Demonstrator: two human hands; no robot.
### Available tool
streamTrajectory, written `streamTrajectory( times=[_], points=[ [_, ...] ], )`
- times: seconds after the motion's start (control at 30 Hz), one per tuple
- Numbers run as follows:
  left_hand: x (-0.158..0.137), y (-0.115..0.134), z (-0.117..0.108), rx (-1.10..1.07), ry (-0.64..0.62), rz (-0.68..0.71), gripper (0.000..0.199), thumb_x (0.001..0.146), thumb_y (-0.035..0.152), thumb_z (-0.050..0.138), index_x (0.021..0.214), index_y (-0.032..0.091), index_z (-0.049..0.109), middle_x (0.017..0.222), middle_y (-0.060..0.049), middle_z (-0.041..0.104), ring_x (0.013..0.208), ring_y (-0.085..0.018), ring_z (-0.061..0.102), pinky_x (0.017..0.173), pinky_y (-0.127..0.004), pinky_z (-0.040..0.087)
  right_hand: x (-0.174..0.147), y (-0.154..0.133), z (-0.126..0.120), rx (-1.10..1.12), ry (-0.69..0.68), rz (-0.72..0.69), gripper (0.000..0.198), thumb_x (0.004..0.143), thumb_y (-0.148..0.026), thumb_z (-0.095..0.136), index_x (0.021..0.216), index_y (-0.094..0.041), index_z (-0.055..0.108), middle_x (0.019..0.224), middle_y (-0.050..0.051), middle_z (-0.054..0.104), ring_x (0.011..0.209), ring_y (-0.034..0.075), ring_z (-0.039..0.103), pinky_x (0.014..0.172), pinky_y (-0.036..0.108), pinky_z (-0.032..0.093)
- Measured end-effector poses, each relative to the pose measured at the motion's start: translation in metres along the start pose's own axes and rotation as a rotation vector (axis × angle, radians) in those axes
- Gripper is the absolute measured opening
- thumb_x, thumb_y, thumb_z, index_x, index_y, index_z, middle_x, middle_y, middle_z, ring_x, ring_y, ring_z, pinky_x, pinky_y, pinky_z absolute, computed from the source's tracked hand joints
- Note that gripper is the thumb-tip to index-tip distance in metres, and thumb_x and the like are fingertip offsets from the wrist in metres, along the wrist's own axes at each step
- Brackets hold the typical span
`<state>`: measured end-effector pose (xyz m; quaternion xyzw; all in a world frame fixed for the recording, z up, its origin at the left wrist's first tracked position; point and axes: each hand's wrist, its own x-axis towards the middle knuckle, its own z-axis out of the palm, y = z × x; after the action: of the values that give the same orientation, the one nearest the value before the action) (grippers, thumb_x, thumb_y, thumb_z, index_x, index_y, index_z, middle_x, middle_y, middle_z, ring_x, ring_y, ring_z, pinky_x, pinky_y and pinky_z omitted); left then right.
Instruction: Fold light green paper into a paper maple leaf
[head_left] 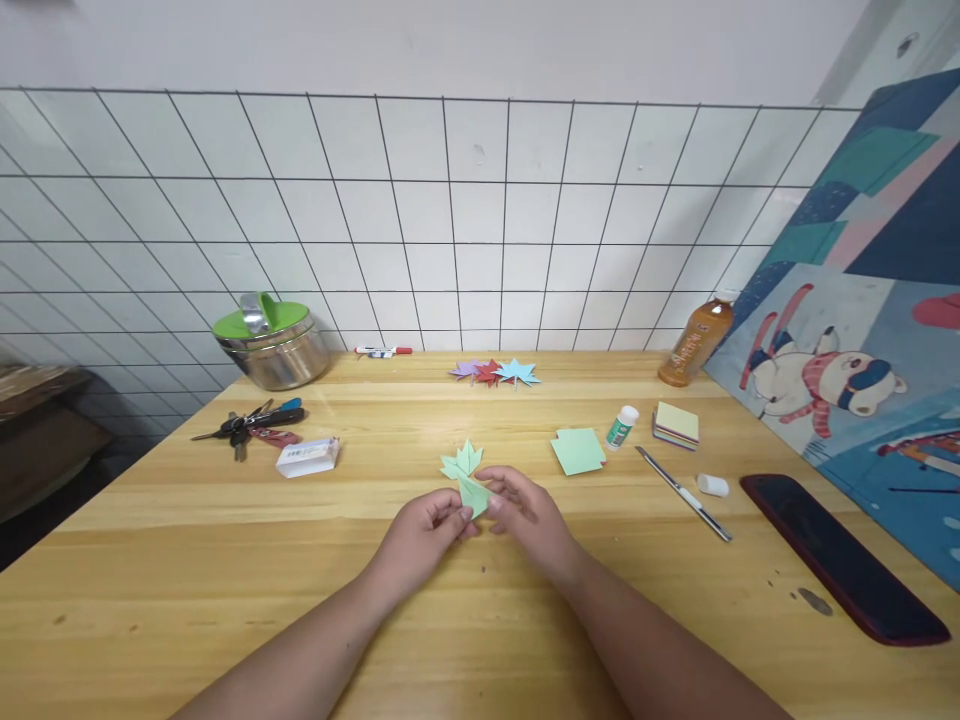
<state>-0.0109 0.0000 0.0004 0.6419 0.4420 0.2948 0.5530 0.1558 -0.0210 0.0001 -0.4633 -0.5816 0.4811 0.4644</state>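
Between my hands is a folded piece of light green paper (472, 496). My left hand (429, 530) pinches its lower left edge between thumb and fingers. At its right edge, my right hand (529, 518) has curled fingers and a thumb on the paper. Just beyond lies a pointed green paper piece (462, 461), folded like part of a leaf; whether it touches the held paper I cannot tell. Green paper squares (578, 451) rest to the right of my hands. Purple, red and blue paper leaves (493, 373) overlap near the wall.
Right: a glue stick (622, 428), its white cap (712, 485), a pad of coloured paper (676, 424), a utility knife (684, 494), a dark phone-like slab (840, 555) and a tea bottle (696, 342). Left: a steel pot (279, 350), keys (247, 425), a small box (308, 457) and a marker (383, 351).
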Motion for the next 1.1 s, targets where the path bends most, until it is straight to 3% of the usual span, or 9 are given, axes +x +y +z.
streamTrajectory(
  times=[0.13, 0.27, 0.77, 0.93, 1.1],
  points=[
    [-0.001, 0.001, 0.0, 0.008, 0.013, -0.001, 0.026, 0.076, 0.04, 0.053, 0.075, 0.015, 0.059, 0.065, -0.002, 0.063, 0.06, -0.014, 0.054, 0.061, -0.024, 0.04, 0.003, 0.002, -0.001, 0.075, 0.055, 0.135, 0.039, 0.082, -0.048, 0.043, 0.094, -0.015, 0.061, 0.076, 0.004, 0.059, 0.066, 0.013, 0.056, 0.057, 0.025, 0.049],
    [-0.002, 0.002, 0.001, 0.011, 0.01, 0.0, 0.026, 0.076, 0.04, 0.053, 0.077, 0.015, 0.06, 0.067, -0.003, 0.063, 0.061, -0.014, 0.055, 0.061, -0.024, 0.041, 0.005, 0.006, 0.002, 0.018, 0.023, 0.11, 0.028, 0.075, -0.042, 0.056, 0.077, -0.014, 0.061, 0.063, 0.0, 0.057, 0.058, 0.011, 0.054, 0.059, 0.024, 0.046],
    [-0.004, -0.001, 0.003, 0.097, 0.024, 0.067, 0.025, 0.079, 0.038, 0.051, 0.071, 0.016, 0.058, 0.064, 0.0, 0.058, 0.059, -0.013, 0.051, 0.056, -0.021, 0.038, 0.005, 0.011, 0.003, -0.158, 0.017, 0.066, 0.018, 0.074, -0.033, 0.055, 0.069, -0.016, 0.058, 0.063, -0.002, 0.055, 0.056, 0.009, 0.047, 0.054, 0.02, 0.038],
    [-0.006, 0.004, 0.0, 0.095, 0.105, 0.133, 0.023, 0.08, 0.038, 0.051, 0.078, 0.017, 0.059, 0.065, 0.001, 0.055, 0.061, -0.012, 0.049, 0.056, -0.021, 0.039, 0.001, 0.009, 0.001, -0.247, -0.083, 0.073, 0.017, 0.074, -0.032, 0.055, 0.065, -0.017, 0.055, 0.057, -0.005, 0.048, 0.05, 0.007, 0.038, 0.047, 0.018, 0.03],
    [-0.003, 0.004, -0.006, -0.046, 0.161, 0.016, 0.027, 0.076, 0.04, 0.056, 0.07, 0.015, 0.061, 0.057, 0.0, 0.057, 0.056, -0.013, 0.051, 0.052, -0.021, 0.04, -0.001, 0.006, 0.003, -0.265, -0.064, 0.061, 0.016, 0.074, -0.031, 0.055, 0.065, -0.018, 0.054, 0.054, -0.005, 0.046, 0.048, 0.007, 0.037, 0.044, 0.018, 0.028]
  ],
)
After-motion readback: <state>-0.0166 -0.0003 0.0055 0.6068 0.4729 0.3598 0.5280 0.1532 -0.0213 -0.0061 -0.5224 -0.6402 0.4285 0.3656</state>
